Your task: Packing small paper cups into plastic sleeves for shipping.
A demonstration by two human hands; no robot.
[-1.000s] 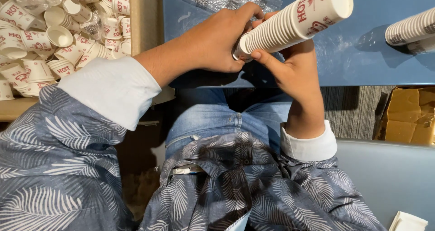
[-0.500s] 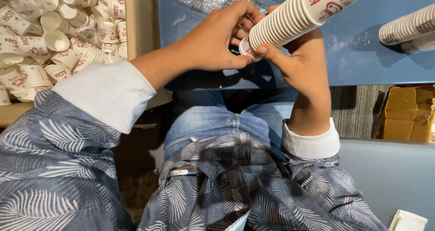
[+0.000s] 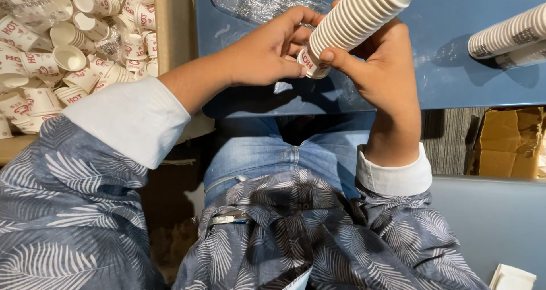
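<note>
Gripping the lower end of a long stack of paper cups (image 3: 355, 17) with both hands: left hand (image 3: 267, 51) pinching the bottom cup's rim, right hand (image 3: 378, 59) clasping the stack from beneath, thumb pressing on top. Slanting up and away above a blue bench (image 3: 455, 79). Lying beyond the hands, crinkled clear wrap (image 3: 256, 0); lying right, another stack (image 3: 506, 34); sitting left, a cardboard box (image 3: 162, 34) holding loose cups (image 3: 68, 57).

Leaf-print shirt (image 3: 68, 210), white cuffs, seemingly jeans (image 3: 267, 153).
</note>
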